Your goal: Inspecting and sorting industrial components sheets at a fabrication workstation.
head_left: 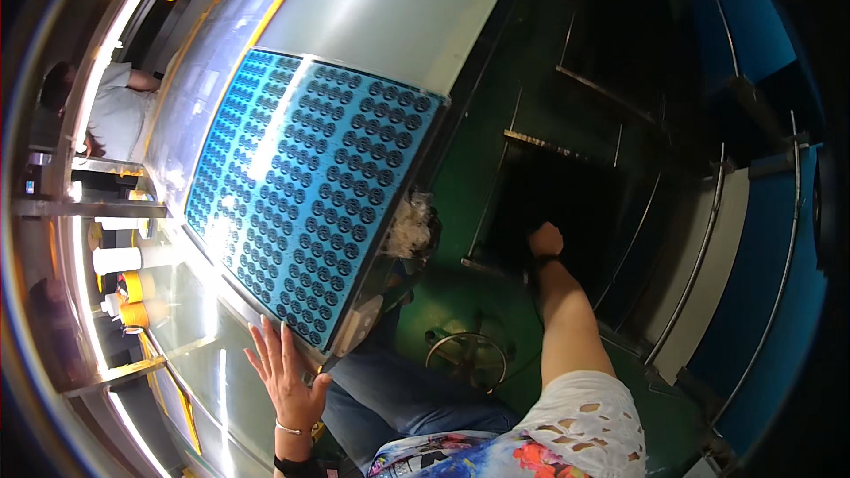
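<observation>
A blue sheet (332,142) covered in rows of dark round patterns lies on the pale work surface to the left. My left hand (290,381) is at its near corner, fingers stretched and spread, with nothing seen in them. On the right my arm reaches out, and my right hand (546,239) is closed over a dark square panel (567,181) low down. Its fingers are curled and partly hidden; what they hold, if anything, cannot be made out. Thin metal rods (522,135) edge the dark panel.
White and yellow containers (117,259) stand along the left beside bright tube lights. Another person (124,111) is beyond, at far left. A crumpled clear plastic bundle (413,226) hangs beside the table edge. Below is a round stool base (467,361). Blue panels with metal rails (708,257) line the right.
</observation>
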Demonstrator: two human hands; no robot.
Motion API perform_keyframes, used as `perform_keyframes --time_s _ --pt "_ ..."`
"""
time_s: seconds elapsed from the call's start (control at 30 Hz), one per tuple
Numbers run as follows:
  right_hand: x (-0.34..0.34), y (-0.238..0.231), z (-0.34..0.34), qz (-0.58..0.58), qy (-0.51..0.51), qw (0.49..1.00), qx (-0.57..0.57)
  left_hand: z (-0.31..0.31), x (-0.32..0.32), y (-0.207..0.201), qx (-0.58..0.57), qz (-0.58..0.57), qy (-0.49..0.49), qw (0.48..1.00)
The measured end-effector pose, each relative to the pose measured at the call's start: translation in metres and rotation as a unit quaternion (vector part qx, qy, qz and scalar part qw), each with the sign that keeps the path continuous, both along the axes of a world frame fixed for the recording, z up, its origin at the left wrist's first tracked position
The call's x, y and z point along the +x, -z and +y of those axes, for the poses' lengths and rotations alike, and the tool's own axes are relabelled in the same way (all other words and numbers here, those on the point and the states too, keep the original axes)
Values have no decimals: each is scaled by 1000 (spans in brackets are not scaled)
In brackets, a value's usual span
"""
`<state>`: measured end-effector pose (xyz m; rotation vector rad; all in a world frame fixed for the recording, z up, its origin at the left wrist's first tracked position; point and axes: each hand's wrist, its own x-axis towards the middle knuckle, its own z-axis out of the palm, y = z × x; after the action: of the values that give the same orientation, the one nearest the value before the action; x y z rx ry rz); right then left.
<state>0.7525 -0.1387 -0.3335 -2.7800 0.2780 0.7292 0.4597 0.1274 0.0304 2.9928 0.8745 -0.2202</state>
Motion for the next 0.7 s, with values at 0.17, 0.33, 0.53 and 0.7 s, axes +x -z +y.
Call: perform_keyframes --time_s 0.17,0.33,0.53,0.7 --pt "-10 -87 -48 -129 -58 985 100 5 -6 -2 -16 -21 11 1000" --pt "-33 -272 -121 -217 26 949 229 5 -6 -2 -15 -44 30 998" --pt "-88 -400 -151 -295 171 797 498 -9 -37 -19 -49 -216 45 974" --pt "-125 -425 -108 -134 87 739 655 -14 -83 -40 -79 -328 38 941"
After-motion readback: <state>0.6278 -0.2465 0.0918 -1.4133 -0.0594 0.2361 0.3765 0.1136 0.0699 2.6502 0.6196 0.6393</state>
